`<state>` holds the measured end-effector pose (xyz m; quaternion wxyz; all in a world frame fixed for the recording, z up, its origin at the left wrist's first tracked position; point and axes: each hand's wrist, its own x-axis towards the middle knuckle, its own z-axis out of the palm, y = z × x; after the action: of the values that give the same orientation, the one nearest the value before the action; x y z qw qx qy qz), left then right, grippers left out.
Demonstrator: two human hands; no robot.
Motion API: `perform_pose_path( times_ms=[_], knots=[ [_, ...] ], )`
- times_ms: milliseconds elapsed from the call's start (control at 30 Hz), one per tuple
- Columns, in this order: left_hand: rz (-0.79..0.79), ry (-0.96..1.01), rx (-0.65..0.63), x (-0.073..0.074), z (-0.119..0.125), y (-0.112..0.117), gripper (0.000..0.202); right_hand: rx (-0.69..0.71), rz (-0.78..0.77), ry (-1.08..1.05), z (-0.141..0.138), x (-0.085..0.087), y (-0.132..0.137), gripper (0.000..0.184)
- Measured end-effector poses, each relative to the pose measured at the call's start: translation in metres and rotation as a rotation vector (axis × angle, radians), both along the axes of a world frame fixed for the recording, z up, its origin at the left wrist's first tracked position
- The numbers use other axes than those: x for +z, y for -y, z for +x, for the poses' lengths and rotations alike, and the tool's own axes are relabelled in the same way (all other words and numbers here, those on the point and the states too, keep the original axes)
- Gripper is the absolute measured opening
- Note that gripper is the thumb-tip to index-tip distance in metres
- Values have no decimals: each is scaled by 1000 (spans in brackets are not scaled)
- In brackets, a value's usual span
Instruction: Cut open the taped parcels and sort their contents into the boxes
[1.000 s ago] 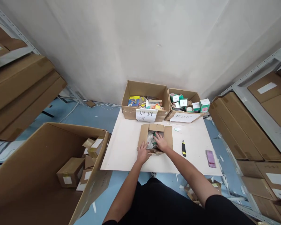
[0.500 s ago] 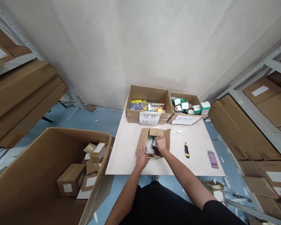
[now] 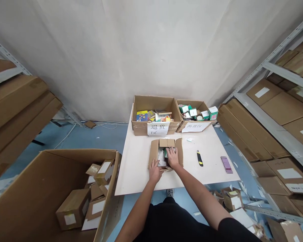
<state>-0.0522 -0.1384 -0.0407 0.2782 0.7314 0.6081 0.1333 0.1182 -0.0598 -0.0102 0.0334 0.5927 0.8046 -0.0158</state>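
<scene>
An opened cardboard box (image 3: 154, 152) stands on the white table, its flaps spread. My left hand (image 3: 155, 170) grips the box at its near left edge. My right hand (image 3: 172, 156) reaches inside on the right, fingers curled over a small green-and-white box (image 3: 166, 153) that they partly hide. Beside it in the carton lies crumpled white packing material (image 3: 162, 159). To the right of the carton, a yellow-and-black box cutter (image 3: 199, 158) rests on the table.
Behind the carton stand a box of books (image 3: 141, 128) and a box of green-and-white packages (image 3: 178, 129), both with paper signs. A large cardboard bin (image 3: 20, 188) with small parcels is at left. Loaded shelves (image 3: 265, 111) flank the table (image 3: 133, 181). A blurred purple item (image 3: 226, 165) lies right.
My head view has shifted a little. My right hand has settled further over the green-and-white box inside the carton; my left hand stays at the carton's near left edge.
</scene>
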Motion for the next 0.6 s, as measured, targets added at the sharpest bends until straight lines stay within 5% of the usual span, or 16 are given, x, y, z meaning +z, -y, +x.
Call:
perform_pose_path(
  times_ms=[600],
  knots=[
    [138, -33, 116, 6, -44, -1, 16, 278, 289, -299, -10, 106, 66, 87]
  ],
)
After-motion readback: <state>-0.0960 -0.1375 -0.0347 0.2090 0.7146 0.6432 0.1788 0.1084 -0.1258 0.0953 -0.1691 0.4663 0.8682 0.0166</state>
